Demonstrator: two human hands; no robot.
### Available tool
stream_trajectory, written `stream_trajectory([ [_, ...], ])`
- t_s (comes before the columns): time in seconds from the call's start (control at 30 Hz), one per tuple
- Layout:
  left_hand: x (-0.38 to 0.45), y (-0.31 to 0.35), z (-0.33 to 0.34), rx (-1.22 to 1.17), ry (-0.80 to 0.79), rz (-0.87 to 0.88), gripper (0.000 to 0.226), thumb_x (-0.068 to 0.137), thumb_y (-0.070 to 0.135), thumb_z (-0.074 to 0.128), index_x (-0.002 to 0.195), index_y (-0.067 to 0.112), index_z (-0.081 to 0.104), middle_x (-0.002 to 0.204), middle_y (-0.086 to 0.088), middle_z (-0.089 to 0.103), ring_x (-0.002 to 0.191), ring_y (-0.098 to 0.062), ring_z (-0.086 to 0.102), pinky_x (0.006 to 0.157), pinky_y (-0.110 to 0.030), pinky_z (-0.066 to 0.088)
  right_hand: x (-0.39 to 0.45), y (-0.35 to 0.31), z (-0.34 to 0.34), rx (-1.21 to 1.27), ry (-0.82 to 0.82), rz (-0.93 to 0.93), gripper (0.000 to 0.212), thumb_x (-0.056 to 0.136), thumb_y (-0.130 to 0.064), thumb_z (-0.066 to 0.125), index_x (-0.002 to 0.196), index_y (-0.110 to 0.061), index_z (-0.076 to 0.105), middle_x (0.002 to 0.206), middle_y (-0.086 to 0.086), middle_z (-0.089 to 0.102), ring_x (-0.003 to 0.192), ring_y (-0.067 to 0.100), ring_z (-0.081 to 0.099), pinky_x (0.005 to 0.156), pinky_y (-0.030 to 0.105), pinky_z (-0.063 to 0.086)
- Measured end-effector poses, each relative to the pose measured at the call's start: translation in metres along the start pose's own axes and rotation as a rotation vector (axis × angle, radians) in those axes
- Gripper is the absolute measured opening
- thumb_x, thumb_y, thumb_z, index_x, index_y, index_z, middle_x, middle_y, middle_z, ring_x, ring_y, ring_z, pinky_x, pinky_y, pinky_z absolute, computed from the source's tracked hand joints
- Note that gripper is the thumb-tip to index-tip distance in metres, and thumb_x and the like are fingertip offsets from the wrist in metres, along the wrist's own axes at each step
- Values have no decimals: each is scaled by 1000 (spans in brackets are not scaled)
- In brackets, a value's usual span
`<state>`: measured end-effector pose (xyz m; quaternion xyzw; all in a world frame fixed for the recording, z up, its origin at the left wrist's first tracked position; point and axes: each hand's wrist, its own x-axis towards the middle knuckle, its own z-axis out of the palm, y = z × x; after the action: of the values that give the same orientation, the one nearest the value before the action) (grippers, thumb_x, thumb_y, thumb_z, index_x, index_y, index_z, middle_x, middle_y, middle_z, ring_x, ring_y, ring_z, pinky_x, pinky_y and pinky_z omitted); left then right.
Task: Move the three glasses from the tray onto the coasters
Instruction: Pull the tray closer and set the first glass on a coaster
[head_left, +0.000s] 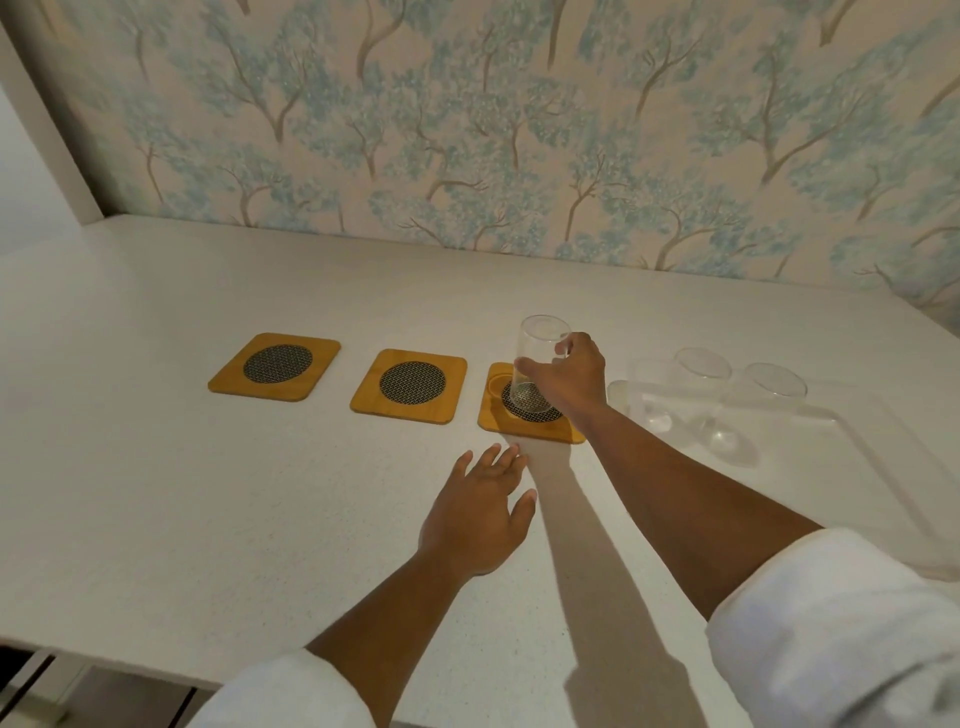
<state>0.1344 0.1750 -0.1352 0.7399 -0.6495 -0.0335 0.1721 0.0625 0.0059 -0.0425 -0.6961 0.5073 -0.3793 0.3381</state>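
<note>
Three wooden coasters with dark mesh centres lie in a row on the white counter: left coaster (274, 367), middle coaster (410, 385), right coaster (496, 415). My right hand (569, 375) is closed around a clear glass (535, 358) whose base sits on or just above the right coaster's mesh. Two more clear glasses, one (701, 376) and another (774, 389), stand on the transparent tray (857, 457) at the right. My left hand (480, 512) hovers low over the counter in front of the coasters, fingers spread, holding nothing.
The patterned wall (519, 130) runs right behind the counter. A white panel (47, 130) closes off the far left. The counter's front edge (130, 670) is near my body. White sleeves cover both upper forearms.
</note>
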Motion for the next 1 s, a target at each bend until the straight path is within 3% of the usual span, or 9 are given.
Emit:
stream_trajectory([
  [0.33,2,-1,2,-15,10,-12,73,91,70,9,151,33,26,158,13,23,148,-10,13,121,-42,2,1,9,7,-6,-5,5,62,66,-34,84,111,-13,48,115,3,51,108,24,56,87,40,52],
  [0.47,3,-1,2,-29,12,-11,71,92,69,13,151,33,27,158,14,25,148,-10,14,121,-41,2,1,11,6,-17,-1,-10,69,62,-45,86,109,-16,43,112,0,47,103,19,48,79,31,45],
  [0.63,4,0,2,-35,5,-36,71,91,69,14,150,33,28,158,14,24,147,-9,15,121,-43,5,-2,1,-9,14,38,5,101,61,-65,81,139,-17,38,141,1,44,127,19,45,92,27,40],
  [0.77,3,0,3,-33,5,-25,70,91,69,15,151,35,26,158,15,21,147,-8,13,121,-41,5,-3,-6,-36,-27,152,-79,92,70,-70,71,137,-16,42,139,0,46,125,18,48,89,25,38],
  [1.0,3,0,4,-12,22,-10,68,93,67,14,151,34,25,159,15,20,147,-7,12,121,-37,2,0,-2,-89,-170,382,-94,66,89,-48,65,136,-7,45,140,6,46,124,25,51,91,30,41],
])
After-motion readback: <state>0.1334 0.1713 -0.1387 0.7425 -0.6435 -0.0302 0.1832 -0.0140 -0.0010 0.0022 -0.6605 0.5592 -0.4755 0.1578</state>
